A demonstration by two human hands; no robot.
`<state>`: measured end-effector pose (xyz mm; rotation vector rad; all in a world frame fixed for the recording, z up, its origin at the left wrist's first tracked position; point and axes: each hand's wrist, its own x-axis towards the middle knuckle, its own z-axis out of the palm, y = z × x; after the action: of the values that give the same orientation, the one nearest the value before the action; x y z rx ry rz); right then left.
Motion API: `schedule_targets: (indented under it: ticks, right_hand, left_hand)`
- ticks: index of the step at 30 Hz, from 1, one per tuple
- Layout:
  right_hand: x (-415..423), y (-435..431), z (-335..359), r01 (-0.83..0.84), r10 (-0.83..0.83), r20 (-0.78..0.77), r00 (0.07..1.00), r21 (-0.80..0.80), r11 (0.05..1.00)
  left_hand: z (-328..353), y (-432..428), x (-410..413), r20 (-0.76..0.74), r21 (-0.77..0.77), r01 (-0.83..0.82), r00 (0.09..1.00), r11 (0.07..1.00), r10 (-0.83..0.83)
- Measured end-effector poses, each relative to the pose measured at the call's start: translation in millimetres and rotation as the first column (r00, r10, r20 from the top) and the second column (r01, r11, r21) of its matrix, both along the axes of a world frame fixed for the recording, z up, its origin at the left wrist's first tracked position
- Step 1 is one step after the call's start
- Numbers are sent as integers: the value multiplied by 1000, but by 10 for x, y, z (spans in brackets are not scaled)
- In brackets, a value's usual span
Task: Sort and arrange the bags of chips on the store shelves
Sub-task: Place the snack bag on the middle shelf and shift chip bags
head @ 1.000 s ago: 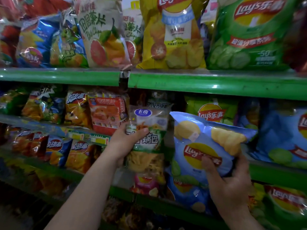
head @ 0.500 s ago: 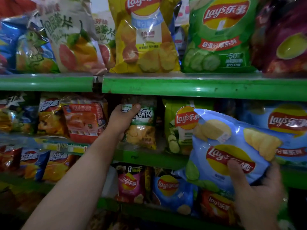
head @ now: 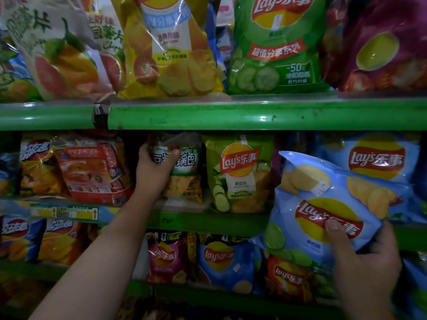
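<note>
My left hand point(head: 153, 168) grips a clear snack bag with a green and white label point(head: 184, 172), which stands on the middle green shelf point(head: 208, 221) beside a small green Lay's bag point(head: 240, 174). My right hand point(head: 362, 257) holds a light blue Lay's bag point(head: 323, 204) by its lower right corner, tilted in front of the shelf edge at the right. Behind it on the same shelf stands another light blue Lay's bag point(head: 379, 155).
The top shelf point(head: 231, 114) carries large yellow point(head: 171, 47), green point(head: 277, 45) and purple point(head: 381, 42) bags. Orange and red bags point(head: 90, 167) fill the middle shelf's left. Pink point(head: 166, 257), blue point(head: 226, 262) and red point(head: 288, 278) Lay's bags stand on the lower shelf.
My left hand has pushed the clear bag up and back onto the middle shelf. The right hand has carried the blue bag to the right, and the view has risen.
</note>
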<state>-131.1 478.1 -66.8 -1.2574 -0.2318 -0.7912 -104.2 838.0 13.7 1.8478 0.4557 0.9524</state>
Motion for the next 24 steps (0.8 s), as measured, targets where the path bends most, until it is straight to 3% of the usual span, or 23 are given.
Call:
schedule_targets:
  ticks: [3,5,7,14,20,22,24]
  right_hand:
    - [13,-46,15,-12,12,-17,1000,-7,1000]
    - [3,-63,30,-50,49,-39,998,-36,998]
    - [-16,-68,40,-94,89,-70,994,-74,993]
    - [-115,-175,69,-111,101,-110,989,-82,991]
    - [-150,-358,40,-98,84,-124,989,-114,989]
    - [-152,-461,30,-81,66,-145,987,-99,992]
    - [-168,-606,58,-76,62,-157,986,-87,993]
  left_hand:
    - [-33,-241,-178,147,177,-226,968,958,201]
    - [-100,-525,-304,304,289,-302,929,908,212]
    - [-180,-863,-391,343,304,-195,936,933,83]
    - [-315,-1392,-342,177,113,116,975,987,-134]
    - [-331,-1542,-310,190,155,37,980,987,-66]
    - [-323,-1666,-337,294,290,-68,956,955,-21]
    - [-310,-1884,-336,404,387,-95,912,917,-76]
